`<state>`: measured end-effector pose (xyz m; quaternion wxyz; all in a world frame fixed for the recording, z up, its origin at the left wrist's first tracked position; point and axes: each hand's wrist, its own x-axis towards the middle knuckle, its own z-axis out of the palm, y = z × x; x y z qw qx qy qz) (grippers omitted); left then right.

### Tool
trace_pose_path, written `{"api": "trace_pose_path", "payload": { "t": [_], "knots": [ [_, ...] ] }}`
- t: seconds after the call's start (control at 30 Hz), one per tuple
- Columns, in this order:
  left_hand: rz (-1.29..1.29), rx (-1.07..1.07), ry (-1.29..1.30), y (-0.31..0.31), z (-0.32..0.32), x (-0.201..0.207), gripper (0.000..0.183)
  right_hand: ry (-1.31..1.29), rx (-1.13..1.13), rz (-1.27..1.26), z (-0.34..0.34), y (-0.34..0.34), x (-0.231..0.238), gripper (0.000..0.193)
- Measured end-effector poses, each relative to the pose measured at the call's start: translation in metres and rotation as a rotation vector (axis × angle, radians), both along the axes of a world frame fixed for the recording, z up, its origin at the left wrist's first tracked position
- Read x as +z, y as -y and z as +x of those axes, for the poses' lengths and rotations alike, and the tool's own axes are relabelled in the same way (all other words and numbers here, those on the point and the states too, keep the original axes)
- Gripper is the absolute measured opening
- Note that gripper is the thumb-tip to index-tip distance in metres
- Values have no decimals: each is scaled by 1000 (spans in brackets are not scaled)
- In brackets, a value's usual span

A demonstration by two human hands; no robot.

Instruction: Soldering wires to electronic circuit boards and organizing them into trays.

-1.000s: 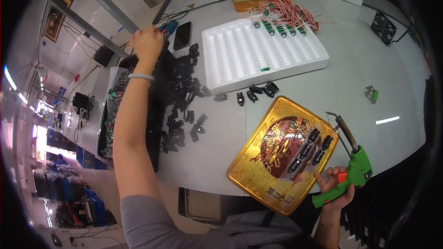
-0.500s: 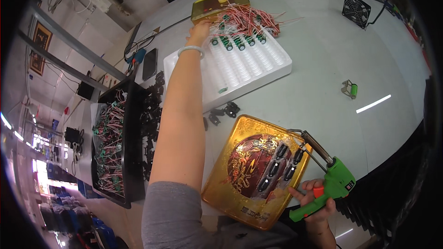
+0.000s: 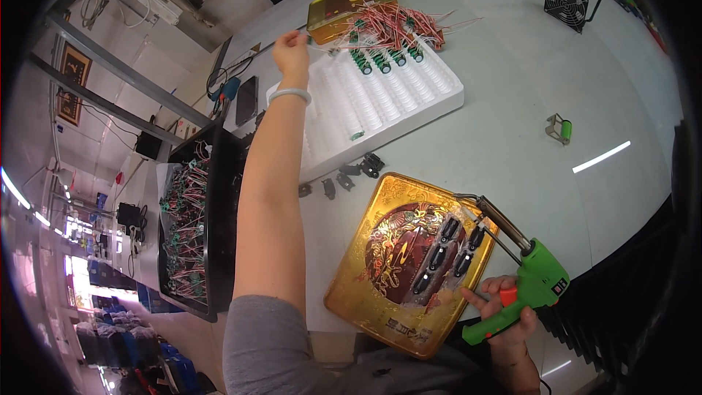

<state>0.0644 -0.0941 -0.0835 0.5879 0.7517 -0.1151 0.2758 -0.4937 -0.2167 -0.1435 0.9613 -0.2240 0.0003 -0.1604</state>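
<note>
My left hand (image 3: 292, 53) is raised over the far left corner of a white foam tray (image 3: 428, 106), fingers pinched on what looks like a small green wired part (image 3: 308, 41). Rows of green parts with red and white wires (image 3: 384, 62) fill the tray's far end. At the lower right, my right hand (image 3: 504, 313) grips a green soldering gun (image 3: 537, 281) by its handle, a finger at the red trigger. The gun's metal tip lies above the edge of a gold tin lid (image 3: 358, 271). Several black plastic housings (image 3: 439, 256) sit in two rows on the lid.
A black bin (image 3: 212, 249) of wired green parts stands at the left. Loose black housings (image 3: 371, 165) lie between tray and lid. Behind the tray is a yellow tin (image 3: 329, 22). A small fan (image 3: 567, 4) and a solder spool holder (image 3: 559, 129) are at the right.
My left hand has drawn back leftward from the wired parts at the tray's far end, and one green part there has left its row. My right hand still holds the soldering gun.
</note>
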Motion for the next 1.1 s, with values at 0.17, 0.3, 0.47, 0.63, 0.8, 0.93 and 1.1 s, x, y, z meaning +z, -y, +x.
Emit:
{"api": "trace_pose_path", "payload": {
  "t": [0.17, 0.3, 0.47, 0.63, 0.8, 0.93, 1.1],
  "knots": [
    [-440, -179, 136, -25, -30, 64, 10, 30, -5, -34, -2, 1, -6, 48],
    [-646, -352, 166, -67, -72, 121, 9, -34, -24, -48, -3, -3, -1, 47],
    [-407, -635, -82, -118, -176, 160, 13, 16, -82, -55, -6, -4, -6, 47],
    [-180, -729, -330, -126, -308, 145, 17, 48, -19, -66, -9, 4, -9, 51],
    [-274, -864, -632, -133, -416, 95, 20, 90, 61, -101, -15, -7, 4, 57],
    [-507, -1021, -837, -125, -470, 71, 22, 51, 77, -220, -28, -28, 26, 60],
    [-550, -1000, -947, -112, -507, 48, 26, -88, 130, -380, -33, -52, 47, 61]
  ]
}}
